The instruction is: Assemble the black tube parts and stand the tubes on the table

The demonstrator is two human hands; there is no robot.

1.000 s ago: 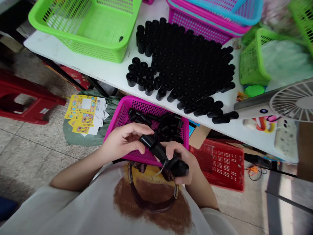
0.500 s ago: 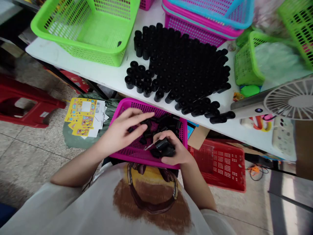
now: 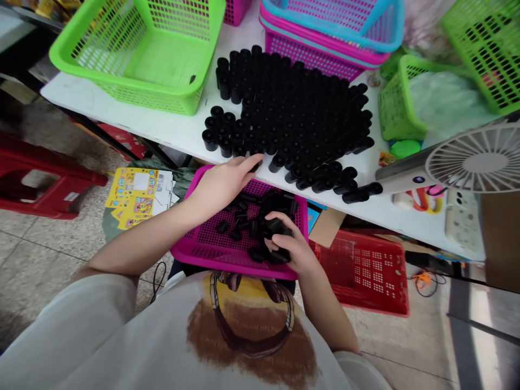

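Note:
My left hand [image 3: 223, 184] reaches up over the table's front edge, its fingertips on a black plastic canister [image 3: 255, 166] at the edge of a dense group of upright canisters [image 3: 292, 108]. Whether that hand grips the canister is hidden by the fingers. My right hand [image 3: 286, 244] is curled around black canisters [image 3: 278, 230] above a magenta plastic basket [image 3: 227, 269]. Loose black canisters [image 3: 252, 227] lie in a heap in that basket.
The white table [image 3: 142, 127] holds lime green baskets [image 3: 138, 54], stacked pink and blue baskets [image 3: 333, 27] and a desk fan [image 3: 475, 162]. On the floor are a red basket [image 3: 365, 276], a red stool [image 3: 49, 184] and yellow printed cards [image 3: 140, 195].
My left hand has moved up and forward from above the basket to the table edge. My right hand stays over the basket with its canisters, and the view has shifted slightly.

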